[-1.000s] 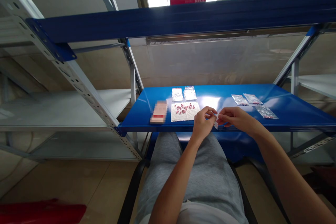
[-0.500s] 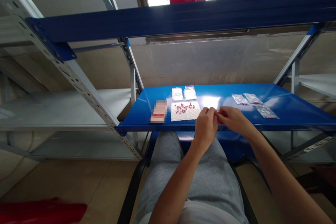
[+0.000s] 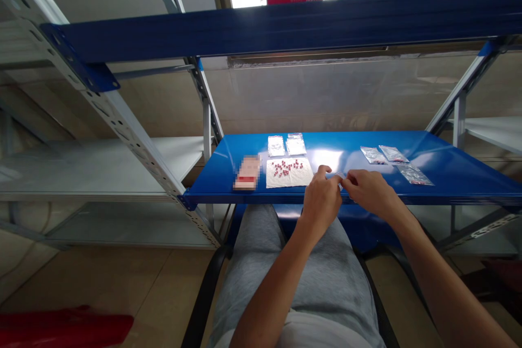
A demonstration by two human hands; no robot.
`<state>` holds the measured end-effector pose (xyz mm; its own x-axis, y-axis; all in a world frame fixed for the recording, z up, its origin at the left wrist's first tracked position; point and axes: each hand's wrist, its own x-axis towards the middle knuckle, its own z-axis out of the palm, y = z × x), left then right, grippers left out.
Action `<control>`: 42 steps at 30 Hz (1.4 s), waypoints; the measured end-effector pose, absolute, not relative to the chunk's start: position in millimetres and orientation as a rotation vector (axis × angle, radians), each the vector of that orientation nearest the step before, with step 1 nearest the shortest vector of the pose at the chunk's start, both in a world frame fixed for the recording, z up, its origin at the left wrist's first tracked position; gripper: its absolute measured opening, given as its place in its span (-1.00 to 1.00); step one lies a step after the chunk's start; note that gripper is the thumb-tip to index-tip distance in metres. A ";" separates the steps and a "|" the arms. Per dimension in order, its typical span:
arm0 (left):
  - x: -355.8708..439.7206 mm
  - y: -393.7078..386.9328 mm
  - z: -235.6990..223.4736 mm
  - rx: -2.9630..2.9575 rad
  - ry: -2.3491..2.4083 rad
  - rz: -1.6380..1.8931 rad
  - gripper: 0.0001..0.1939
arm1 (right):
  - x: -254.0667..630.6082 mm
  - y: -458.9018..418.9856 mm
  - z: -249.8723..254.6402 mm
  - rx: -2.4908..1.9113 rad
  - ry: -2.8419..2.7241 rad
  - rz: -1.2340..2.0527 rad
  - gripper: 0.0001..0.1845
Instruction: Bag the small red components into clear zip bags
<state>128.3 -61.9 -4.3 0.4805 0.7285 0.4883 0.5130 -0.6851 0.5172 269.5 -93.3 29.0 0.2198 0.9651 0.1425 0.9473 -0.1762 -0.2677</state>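
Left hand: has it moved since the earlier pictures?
Yes: the left hand has shifted rightward, farther from the right edge of the white paper sheet dotted with small red pieces.

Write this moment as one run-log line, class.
left hand: pinching small clear bag | right hand: pinching same bag | nearby: red pieces on white paper sheet

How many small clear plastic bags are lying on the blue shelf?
5: two bags beyond the white paper sheet, three more at right. Something small between the left hand and right hand may be another.
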 end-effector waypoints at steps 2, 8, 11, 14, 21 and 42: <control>129.9 -60.5 -5.4 2.399 1.018 0.975 -0.74 | 268.3 -94.0 29.4 -2.207 -1.818 0.056 -0.66; 125.7 -50.8 -10.9 2.318 1.026 0.988 -0.80 | 261.6 -100.5 30.5 -2.244 -1.814 0.091 -0.74; 122.1 -49.6 -12.8 2.333 1.032 0.963 -0.77 | 257.0 -103.8 29.5 -2.354 -1.760 0.087 -0.78; 119.5 -51.3 -10.4 2.334 0.980 0.925 -0.71 | 257.8 -103.1 28.5 -2.279 -1.823 0.147 -0.75; 103.9 -40.7 3.1 2.061 0.955 0.997 -0.73 | 288.3 -82.2 17.8 -1.914 -1.697 0.384 -0.68; 65.7 -19.6 14.6 1.867 0.969 0.970 -0.64 | 293.1 -60.6 -35.7 -1.118 -0.899 1.523 -0.65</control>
<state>65.7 -19.6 14.6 0.4119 0.8735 0.2595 0.2581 -0.3850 0.8861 293.1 -60.6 -35.7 -0.0707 0.9752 -0.2099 -0.2871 -0.2214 -0.9320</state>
